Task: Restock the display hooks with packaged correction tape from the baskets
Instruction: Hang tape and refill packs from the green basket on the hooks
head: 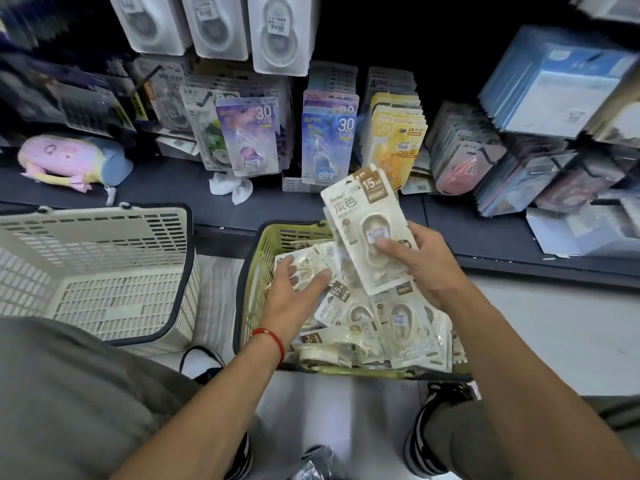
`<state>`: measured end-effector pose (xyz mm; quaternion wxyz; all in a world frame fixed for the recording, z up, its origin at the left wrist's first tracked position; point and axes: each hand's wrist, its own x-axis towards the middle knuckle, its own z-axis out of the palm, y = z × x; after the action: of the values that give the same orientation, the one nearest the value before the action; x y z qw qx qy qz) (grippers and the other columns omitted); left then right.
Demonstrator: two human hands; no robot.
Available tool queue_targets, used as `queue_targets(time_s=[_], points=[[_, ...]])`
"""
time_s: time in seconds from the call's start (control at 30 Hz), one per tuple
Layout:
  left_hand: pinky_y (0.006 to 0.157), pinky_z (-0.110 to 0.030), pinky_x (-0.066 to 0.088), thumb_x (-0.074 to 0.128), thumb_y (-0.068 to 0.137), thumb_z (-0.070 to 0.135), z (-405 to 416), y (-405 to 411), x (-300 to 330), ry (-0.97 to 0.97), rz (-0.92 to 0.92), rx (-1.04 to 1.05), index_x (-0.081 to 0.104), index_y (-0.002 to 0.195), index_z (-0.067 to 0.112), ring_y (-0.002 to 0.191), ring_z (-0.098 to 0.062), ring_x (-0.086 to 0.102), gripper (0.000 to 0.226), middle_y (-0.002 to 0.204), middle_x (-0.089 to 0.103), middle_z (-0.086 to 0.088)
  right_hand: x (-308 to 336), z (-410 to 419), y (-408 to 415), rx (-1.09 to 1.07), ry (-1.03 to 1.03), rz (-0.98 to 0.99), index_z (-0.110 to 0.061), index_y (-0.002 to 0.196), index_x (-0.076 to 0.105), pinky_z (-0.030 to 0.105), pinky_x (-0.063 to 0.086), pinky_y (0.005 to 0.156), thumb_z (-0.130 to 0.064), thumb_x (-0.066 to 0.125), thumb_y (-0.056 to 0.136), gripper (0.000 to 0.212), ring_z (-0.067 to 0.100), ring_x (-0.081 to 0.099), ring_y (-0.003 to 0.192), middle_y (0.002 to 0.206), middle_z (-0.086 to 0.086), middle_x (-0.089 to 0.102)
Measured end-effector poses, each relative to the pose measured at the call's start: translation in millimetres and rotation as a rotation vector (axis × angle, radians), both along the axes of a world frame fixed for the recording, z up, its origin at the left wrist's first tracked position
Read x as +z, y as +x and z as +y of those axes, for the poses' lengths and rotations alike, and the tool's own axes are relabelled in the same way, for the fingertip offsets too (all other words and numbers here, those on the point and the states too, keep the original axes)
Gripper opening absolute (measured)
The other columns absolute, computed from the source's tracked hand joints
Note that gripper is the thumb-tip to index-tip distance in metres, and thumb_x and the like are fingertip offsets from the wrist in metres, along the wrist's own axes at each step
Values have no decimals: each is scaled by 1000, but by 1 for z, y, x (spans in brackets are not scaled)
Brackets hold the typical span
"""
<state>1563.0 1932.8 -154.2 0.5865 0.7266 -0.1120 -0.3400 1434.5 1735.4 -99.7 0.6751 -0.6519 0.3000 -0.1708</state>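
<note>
Right hand grips cream carded correction-tape packets | left hand, fingers spread, presses loose packets in green plastic basket beneath | advice: align hang-holes before hooking.

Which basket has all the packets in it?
The green basket, under both hands, is piled with cream packets. The white basket on its left holds none that show.
</note>
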Motion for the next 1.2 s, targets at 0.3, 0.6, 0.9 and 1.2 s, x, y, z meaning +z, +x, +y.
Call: queue_targets(time_s=[0.3, 0.6, 0.9, 1.2], points=[[71, -39, 64, 86, 77, 31, -8, -1, 8, -388, 469, 13, 53, 135, 29, 100, -23, 79, 67, 115, 80, -4, -26, 32, 2, 55, 136, 85, -20, 119, 76, 51, 62, 91, -43, 77, 91, 36, 32, 76, 108, 116, 7, 79], [87, -56, 62, 87, 75, 19, -16, 0, 17, -348, 390, 30, 52, 136, 29, 105, -26, 78, 71, 120, 79, -1, -18, 36, -10, -3, -175, 322, -34, 133, 62, 31, 54, 88, -76, 48, 95, 59, 0, 67, 100, 119, -20, 68], [98, -70, 53, 77, 90, 11, 1, -2, 5, -308, 516, 26, 64, 134, 17, 117, -36, 72, 46, 127, 75, -12, -88, 27, -62, -46, -711, 966, -12, 148, 40, 41, 48, 104, -43, 79, 90, 76, 28, 51, 130, 146, 11, 46], [92, -65, 59, 81, 89, 17, -9, 12, 42, -262, 304, 44, 62, 130, 23, 108, -33, 76, 45, 121, 78, -8, 4, -16, -40, -200, -7, -28, -24, 123, 68, 48, 62, 88, -29, 88, 84, 44, 26, 77, 99, 112, 4, 80]])
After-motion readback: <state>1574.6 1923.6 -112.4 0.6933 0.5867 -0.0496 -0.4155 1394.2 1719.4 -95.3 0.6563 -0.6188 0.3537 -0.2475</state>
